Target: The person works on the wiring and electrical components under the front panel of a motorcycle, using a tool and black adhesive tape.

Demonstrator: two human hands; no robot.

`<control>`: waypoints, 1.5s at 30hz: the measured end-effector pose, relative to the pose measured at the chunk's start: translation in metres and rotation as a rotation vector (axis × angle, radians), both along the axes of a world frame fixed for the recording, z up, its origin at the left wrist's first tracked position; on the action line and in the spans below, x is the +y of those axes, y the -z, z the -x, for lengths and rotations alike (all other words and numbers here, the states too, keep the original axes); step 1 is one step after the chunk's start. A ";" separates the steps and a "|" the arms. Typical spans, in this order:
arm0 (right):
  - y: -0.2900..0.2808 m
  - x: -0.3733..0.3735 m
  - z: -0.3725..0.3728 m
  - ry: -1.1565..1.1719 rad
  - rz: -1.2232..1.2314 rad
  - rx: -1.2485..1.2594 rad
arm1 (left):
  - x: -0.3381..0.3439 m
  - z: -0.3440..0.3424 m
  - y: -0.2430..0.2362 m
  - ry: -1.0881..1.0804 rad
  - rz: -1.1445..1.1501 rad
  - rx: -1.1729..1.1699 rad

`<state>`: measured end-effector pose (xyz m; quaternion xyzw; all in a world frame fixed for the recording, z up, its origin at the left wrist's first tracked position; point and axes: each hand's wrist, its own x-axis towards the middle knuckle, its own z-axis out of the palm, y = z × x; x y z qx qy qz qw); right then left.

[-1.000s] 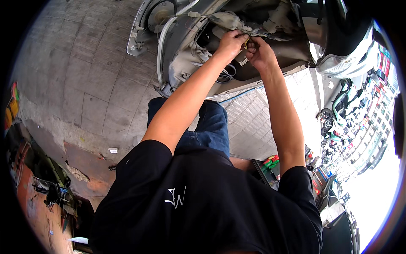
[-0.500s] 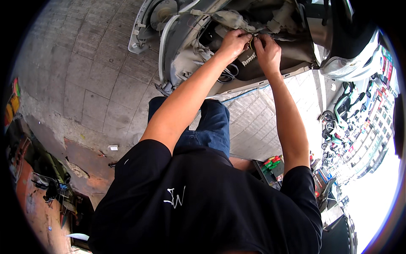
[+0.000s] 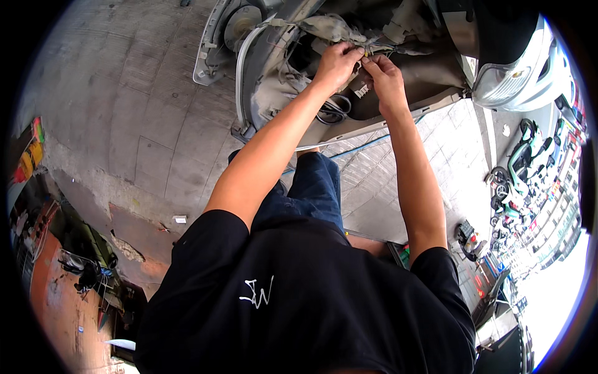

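Note:
Both my hands are inside the open body of a scooter (image 3: 349, 134), its dusty wiring and inner parts exposed. My left hand (image 3: 338, 67) pinches thin wiring between thumb and fingers. Close on its right, my right hand (image 3: 386, 80) has thumb and forefinger closed at the same spot. A small yellow wire (image 3: 367, 53) shows between the fingertips; its ends are hidden. Just below the hands sits a pale ribbed block (image 3: 361, 91), partly covered by my right hand. A dark looped cable (image 3: 336, 111) lies beneath my left wrist.
A bundle of dusty wires (image 3: 330, 28) runs above my hands. A detached-looking panel with a round part (image 3: 242, 28) stands at the upper left. To the right is a clear headlamp (image 3: 514, 78). Parked scooters (image 3: 517, 165) line the far right; paving (image 3: 143, 124) spreads left.
My right hand has turned and shifted slightly left and down, its fingertips closer to the left hand's. The view has shifted a little. My left hand keeps its pinch on the wiring.

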<state>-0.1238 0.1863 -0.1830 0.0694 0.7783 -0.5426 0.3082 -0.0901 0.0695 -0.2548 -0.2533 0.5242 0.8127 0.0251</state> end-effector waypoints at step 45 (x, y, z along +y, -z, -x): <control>-0.017 0.016 0.023 -0.463 -0.194 0.376 | 0.014 0.001 -0.024 -0.236 -0.486 -0.222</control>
